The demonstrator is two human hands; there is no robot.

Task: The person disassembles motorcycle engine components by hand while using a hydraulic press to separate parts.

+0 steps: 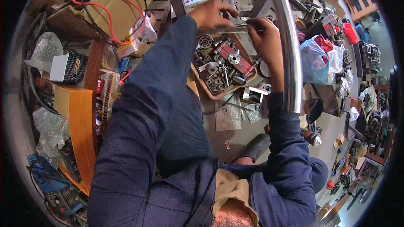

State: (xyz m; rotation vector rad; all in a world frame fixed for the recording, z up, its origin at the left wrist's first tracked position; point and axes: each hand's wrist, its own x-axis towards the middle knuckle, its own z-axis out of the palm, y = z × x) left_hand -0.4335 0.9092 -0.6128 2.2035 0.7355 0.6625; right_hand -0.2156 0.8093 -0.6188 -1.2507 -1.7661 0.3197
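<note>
Near the top middle, my left hand [210,15] reaches over the bench edge with thumb and fingers curved and apart; I see nothing gripped in it. To its right, my right hand [268,40] has its fingers bent together in a pinch, on something too small to make out. A thin greyish strip [235,29] runs between the two hands. Close beside the right wrist slants a shiny metal tube [288,54]. Below the hands sits a tray [219,97] full of metal parts, among them a red metal piece [235,61], rings and bearings.
Left of me stand a cardboard box [115,10] with a red cable [110,17] on it and an orange-brown wooden panel [80,122]. Bubble wrap [227,115] lies on the floor below the tray. A blue plastic bag [313,61] and many machine parts crowd the right.
</note>
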